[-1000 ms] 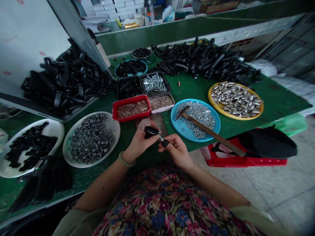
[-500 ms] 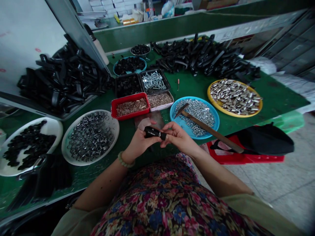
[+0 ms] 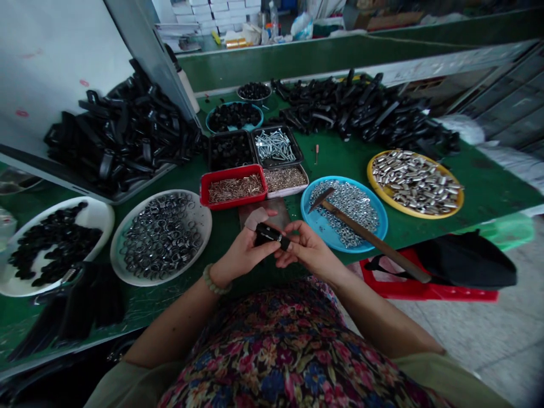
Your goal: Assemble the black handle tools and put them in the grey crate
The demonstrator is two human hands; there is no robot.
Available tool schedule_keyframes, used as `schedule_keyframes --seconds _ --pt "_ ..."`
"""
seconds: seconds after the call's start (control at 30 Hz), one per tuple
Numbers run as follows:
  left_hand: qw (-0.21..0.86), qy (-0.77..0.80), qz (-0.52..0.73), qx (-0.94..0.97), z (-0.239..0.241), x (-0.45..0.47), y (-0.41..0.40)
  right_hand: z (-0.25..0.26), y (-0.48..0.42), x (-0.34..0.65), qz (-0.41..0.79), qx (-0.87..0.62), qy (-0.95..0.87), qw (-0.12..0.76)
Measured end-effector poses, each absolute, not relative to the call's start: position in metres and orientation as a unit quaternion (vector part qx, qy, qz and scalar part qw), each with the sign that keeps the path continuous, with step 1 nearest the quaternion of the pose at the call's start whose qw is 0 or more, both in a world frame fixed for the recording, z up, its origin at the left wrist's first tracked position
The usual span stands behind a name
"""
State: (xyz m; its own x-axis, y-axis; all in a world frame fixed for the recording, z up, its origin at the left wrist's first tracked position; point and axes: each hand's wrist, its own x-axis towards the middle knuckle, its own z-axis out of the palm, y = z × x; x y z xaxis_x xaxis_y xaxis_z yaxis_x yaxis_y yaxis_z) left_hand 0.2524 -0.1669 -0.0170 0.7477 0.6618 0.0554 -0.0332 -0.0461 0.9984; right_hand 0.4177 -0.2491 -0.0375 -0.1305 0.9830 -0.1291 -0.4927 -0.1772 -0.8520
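Note:
My left hand (image 3: 242, 252) grips a small black cylindrical part (image 3: 268, 234) over the near edge of the green table (image 3: 331, 156). My right hand (image 3: 306, 252) is closed on the part's right end, where a small black cap (image 3: 284, 244) meets it. Both hands hover in front of a dark metal block (image 3: 272, 209). A hammer (image 3: 365, 232) lies across the blue plate of silver nuts (image 3: 378, 212) just right of my right hand.
A white plate of metal rings (image 3: 199, 224), a white plate of black pieces (image 3: 96, 212), a red tray of pins (image 3: 233, 171), trays of screws, a yellow plate of silver sleeves (image 3: 457, 198) and heaps of black handles (image 3: 119, 136) surround the spot. A red crate (image 3: 425, 289) stands on the floor at right.
One second ago the cap sat apart from the black part on a thin shaft; my right hand has pushed it up against the part's end. The hands stayed in place.

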Motion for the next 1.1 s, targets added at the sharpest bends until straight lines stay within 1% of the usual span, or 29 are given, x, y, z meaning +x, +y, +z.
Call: schedule_keyframes --seconds 0.1,0.17,0.2,0.27,0.3,0.33,0.37,0.4,0.43,0.5,0.57,0.6,0.63,0.73,0.8,0.87,0.93,1.0,1.03,1.1 --pt "0.649 0.222 0.265 0.678 -0.02 0.251 -0.166 -0.04 -0.248 0.407 0.676 -0.377 -0.312 0.55" --pt "0.63 0.234 0.27 0.689 -0.024 0.248 -0.162 -0.04 -0.245 0.403 0.659 -0.39 -0.318 0.559" --pt "0.612 0.247 0.272 0.7 -0.026 0.246 -0.158 -0.04 -0.241 0.404 0.649 -0.4 -0.337 0.553" --pt "0.561 0.277 0.263 0.734 -0.03 0.239 -0.148 -0.035 -0.225 0.411 0.621 -0.431 -0.417 0.504" --pt "0.533 0.29 0.251 0.754 -0.032 0.235 -0.142 -0.032 -0.211 0.418 0.588 -0.457 -0.476 0.468" --pt "0.506 0.298 0.235 0.775 -0.034 0.233 -0.135 -0.028 -0.194 0.424 0.53 -0.491 -0.542 0.429" --pt "0.476 0.3 0.212 0.799 -0.036 0.232 -0.129 -0.024 -0.173 0.431 0.45 -0.525 -0.61 0.387" --pt "0.441 0.296 0.183 0.827 -0.039 0.234 -0.124 -0.02 -0.149 0.435 0.339 -0.564 -0.667 0.349" --pt "0.4 0.287 0.149 0.857 -0.043 0.238 -0.119 -0.017 -0.125 0.436 0.231 -0.585 -0.72 0.294" --pt "0.305 0.257 0.078 0.914 -0.053 0.252 -0.113 -0.016 -0.078 0.431 0.089 -0.583 -0.797 0.131" --pt "0.223 0.227 0.03 0.948 -0.065 0.268 -0.111 -0.022 -0.042 0.418 0.031 -0.564 -0.825 -0.01" --pt "0.195 0.22 0.026 0.955 -0.07 0.273 -0.11 -0.026 -0.03 0.411 0.024 -0.555 -0.83 -0.051" --pt "0.173 0.217 0.033 0.96 -0.075 0.276 -0.111 -0.03 -0.022 0.406 0.025 -0.548 -0.833 -0.072" --pt "0.127 0.215 0.083 0.965 -0.083 0.271 -0.115 -0.035 -0.013 0.402 0.03 -0.538 -0.839 -0.074" --pt "0.107 0.22 0.112 0.963 -0.084 0.26 -0.121 -0.033 -0.015 0.408 0.033 -0.546 -0.836 -0.039" --pt "0.102 0.249 0.134 0.954 -0.084 0.251 -0.127 -0.028 -0.024 0.419 0.058 -0.565 -0.822 0.04" --pt "0.114 0.288 0.15 0.939 -0.083 0.248 -0.132 -0.026 -0.042 0.431 0.118 -0.58 -0.793 0.146" --pt "0.14 0.322 0.162 0.922 -0.085 0.251 -0.134 -0.03 -0.069 0.444 0.188 -0.577 -0.762 0.225" --pt "0.154 0.338 0.166 0.914 -0.086 0.253 -0.135 -0.034 -0.084 0.45 0.22 -0.572 -0.751 0.247" --pt "0.176 0.365 0.17 0.898 -0.089 0.258 -0.135 -0.045 -0.114 0.46 0.269 -0.573 -0.73 0.258"
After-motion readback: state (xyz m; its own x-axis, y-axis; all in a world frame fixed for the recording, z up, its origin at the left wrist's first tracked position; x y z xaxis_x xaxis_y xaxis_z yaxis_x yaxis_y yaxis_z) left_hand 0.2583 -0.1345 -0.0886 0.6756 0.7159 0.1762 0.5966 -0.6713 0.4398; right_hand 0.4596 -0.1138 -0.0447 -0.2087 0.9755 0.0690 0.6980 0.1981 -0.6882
